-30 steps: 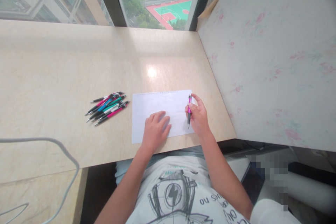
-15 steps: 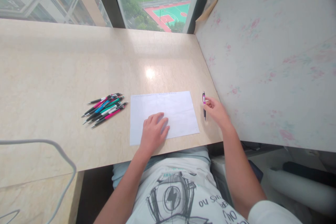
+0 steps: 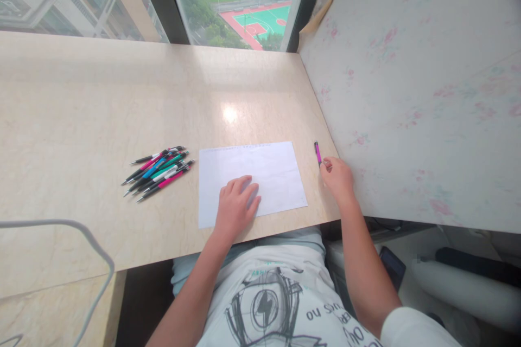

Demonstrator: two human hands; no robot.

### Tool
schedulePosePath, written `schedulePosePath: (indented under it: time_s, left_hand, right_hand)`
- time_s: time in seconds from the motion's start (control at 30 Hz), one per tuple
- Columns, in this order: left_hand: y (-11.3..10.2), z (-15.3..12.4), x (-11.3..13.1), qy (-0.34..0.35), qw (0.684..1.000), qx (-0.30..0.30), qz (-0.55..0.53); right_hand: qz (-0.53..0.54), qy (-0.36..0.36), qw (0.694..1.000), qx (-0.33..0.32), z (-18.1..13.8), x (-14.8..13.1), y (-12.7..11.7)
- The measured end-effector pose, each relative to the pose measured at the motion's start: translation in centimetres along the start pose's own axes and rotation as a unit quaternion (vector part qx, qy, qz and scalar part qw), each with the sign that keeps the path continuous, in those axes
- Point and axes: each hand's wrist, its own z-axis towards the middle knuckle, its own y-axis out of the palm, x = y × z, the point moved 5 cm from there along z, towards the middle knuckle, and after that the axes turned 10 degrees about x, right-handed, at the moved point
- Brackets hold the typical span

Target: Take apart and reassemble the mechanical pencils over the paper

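One pen (image 3: 317, 152) at right hand (image 3: 337, 178), grip unclear | left hand (image 3: 235, 205) released on paper (image 3: 268, 165)

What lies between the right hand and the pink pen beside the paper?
Nothing visible. The right hand is already at the lower end of the pink pen, right of the paper.

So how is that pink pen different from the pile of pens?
The pink pen lies alone, right of the paper; the pile of pens is bunched on its left. The pink pen points away from the person; the pile slants sideways. The right hand touches the pink pen; no hand touches the pile. Both lie on the table.
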Motion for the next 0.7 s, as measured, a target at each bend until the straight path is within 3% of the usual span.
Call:
schedulePosePath:
  time_s: [0.27, 0.53, 0.7]
  left_hand:
    - [0.2, 0.0, -0.2, -0.002, 1.000, -0.003, -0.001]
    - [0.2, 0.0, -0.2, 0.002, 1.000, 0.001, -0.004]
    - [0.2, 0.0, -0.3, 0.004, 1.000, 0.003, 0.001]
  right_hand:
    - [-0.021, -0.024, 0.999, 0.040, -2.1, -0.8, 0.0]
    - [-0.077, 0.029, 0.990, 0.113, -0.6, 1.6, -1.2]
    - [-0.171, 0.041, 0.981, 0.082, 0.9, 1.9, -1.8]
